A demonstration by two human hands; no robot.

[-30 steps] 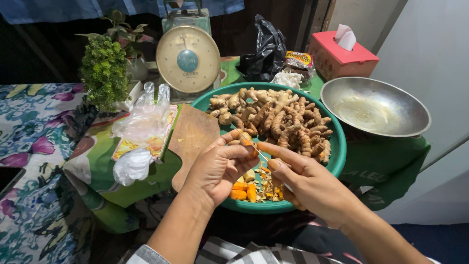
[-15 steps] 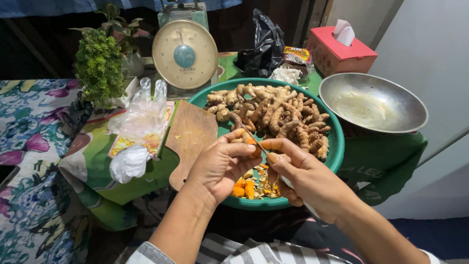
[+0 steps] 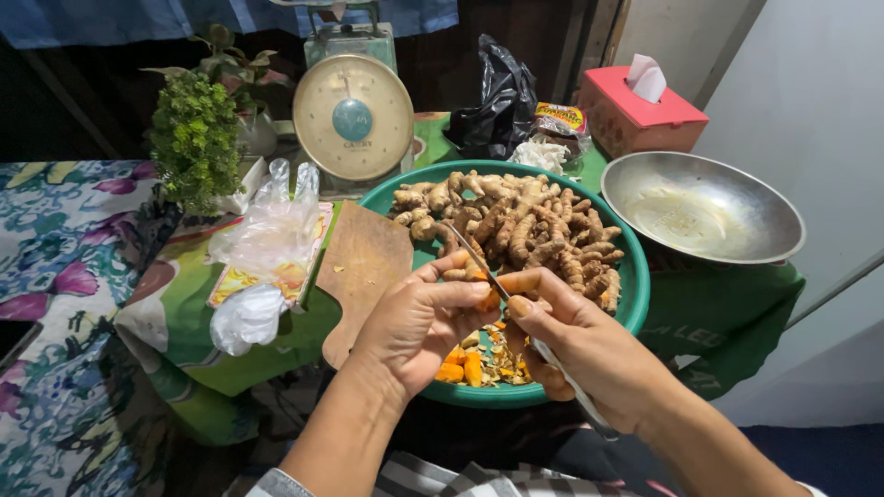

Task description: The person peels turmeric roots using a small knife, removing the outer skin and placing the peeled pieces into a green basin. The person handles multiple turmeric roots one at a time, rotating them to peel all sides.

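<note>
Since a second ago the knife (image 3: pixel 479 262) has swung up: its blade now slants away from the person, tip over the heap of turmeric roots (image 3: pixel 516 225), where earlier it lay lower between the hands. The left hand (image 3: pixel 414 317) has its grip closed on a small turmeric piece (image 3: pixel 474 276), orange where cut, held over the near part of the green basin (image 3: pixel 635 294). The right hand (image 3: pixel 580 350) is clamped on the knife handle, thumb pressed near the blade's base. The piece sits just left of the blade and touches it; its long axis seems to run across the blade. Orange cut chunks (image 3: pixel 460 368) and peelings lie in the basin below. A wooden board (image 3: pixel 364 267) leans beside the basin on the desk.
</note>
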